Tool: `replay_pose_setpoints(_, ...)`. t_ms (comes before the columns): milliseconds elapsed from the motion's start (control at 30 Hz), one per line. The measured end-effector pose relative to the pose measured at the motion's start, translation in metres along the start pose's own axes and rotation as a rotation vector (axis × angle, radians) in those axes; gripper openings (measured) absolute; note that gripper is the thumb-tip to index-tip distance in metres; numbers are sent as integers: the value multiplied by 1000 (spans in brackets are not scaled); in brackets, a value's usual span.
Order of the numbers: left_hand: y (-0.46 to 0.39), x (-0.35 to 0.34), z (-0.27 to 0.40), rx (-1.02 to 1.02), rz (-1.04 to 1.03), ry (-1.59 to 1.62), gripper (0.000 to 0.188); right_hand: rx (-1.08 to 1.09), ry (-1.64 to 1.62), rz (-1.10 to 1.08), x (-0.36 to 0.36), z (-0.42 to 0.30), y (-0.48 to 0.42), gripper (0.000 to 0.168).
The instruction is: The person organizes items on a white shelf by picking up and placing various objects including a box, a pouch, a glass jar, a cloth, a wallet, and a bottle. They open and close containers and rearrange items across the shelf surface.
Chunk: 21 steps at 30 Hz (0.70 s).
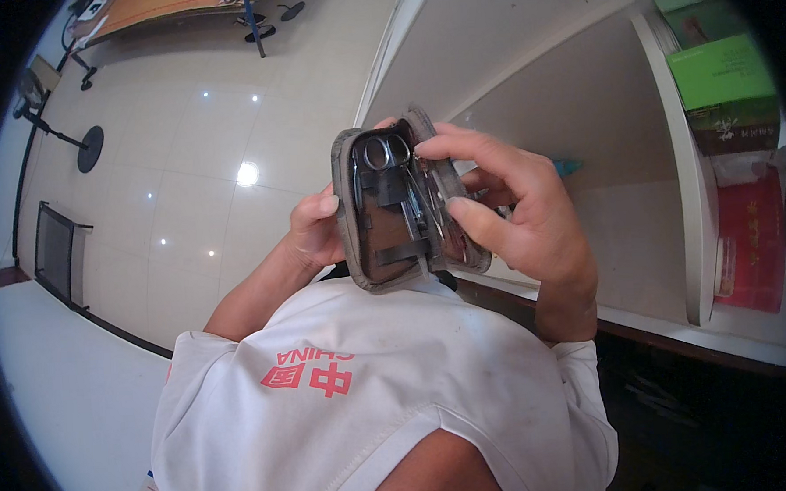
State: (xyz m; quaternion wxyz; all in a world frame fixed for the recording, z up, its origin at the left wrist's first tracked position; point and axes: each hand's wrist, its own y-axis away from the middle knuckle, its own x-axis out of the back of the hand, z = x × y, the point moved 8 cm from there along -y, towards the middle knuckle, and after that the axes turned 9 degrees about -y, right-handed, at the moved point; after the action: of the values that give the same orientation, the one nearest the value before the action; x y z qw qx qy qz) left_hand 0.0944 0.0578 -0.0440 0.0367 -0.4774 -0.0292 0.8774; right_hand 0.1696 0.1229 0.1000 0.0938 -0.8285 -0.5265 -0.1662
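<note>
A zippered manicure case (386, 229) lies unfolded between my two hands, in front of my chest. My left hand (316, 229) grips its left edge, with the thumb on the rim and the other fingers mostly hidden behind it. My right hand (522, 200) holds the narrower right flap, thumb and index finger on its inner side. Small scissors (387, 152) with metal finger loops sit at the top of the case under a dark strap. Several slim metal tools (414, 208) stand along the fold and in the flap; their exact kinds cannot be told.
To the right, a white shelf unit (676, 167) holds a green box (721, 73) and a red package (751, 243). A teal object (567, 167) is behind my right hand. On the tiled floor at left stand a fan (89, 148) and a dark mesh-panelled frame (56, 250). A table (152, 9) is at upper left.
</note>
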Motion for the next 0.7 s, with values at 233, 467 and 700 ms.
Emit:
replay_pose_setpoints(233,-3,-15,18,93,108,-141,84,-187,-297,84,20,29,0,46)
replay_pose_setpoints(467,-11,-41,29,203,157,-277,82,-66,-362,175,45,44,9,48)
replay_pose_setpoints(700,-19,-44,25,229,179,-282,83,-89,-390,156,55,59,11,50)
